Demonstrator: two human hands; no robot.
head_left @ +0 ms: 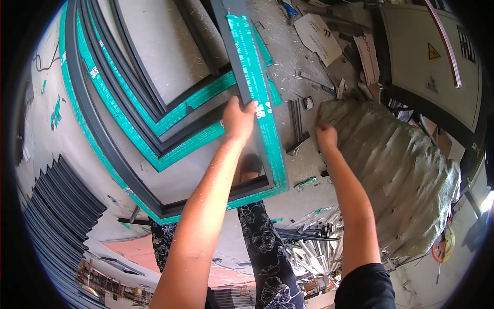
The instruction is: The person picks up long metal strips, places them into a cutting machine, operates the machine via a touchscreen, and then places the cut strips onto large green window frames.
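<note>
A large dark grey metal frame [278, 167], like a window or door frame, stands in front of me with printed green protective tape along its faces. My left hand [239, 118] is closed around its right-hand bar, thumb lying on the taped face. Two smaller taped frames [170, 149] show inside its outline, behind it. My right hand [327, 136] is held apart to the right, its fingers curled at the left edge of a grey cloth [391, 170] draped over a bulky heap. Whether those fingers pinch the cloth or something small is hidden.
Dark metal offcuts [297, 126] and scraps of green tape lie on the floor between frame and cloth. Stacked dark profiles [62, 206] are at the left. Torn cardboard [317, 38] and a grey cabinet [432, 67] are at the far right. Pale strips [316, 250] pile up nearby.
</note>
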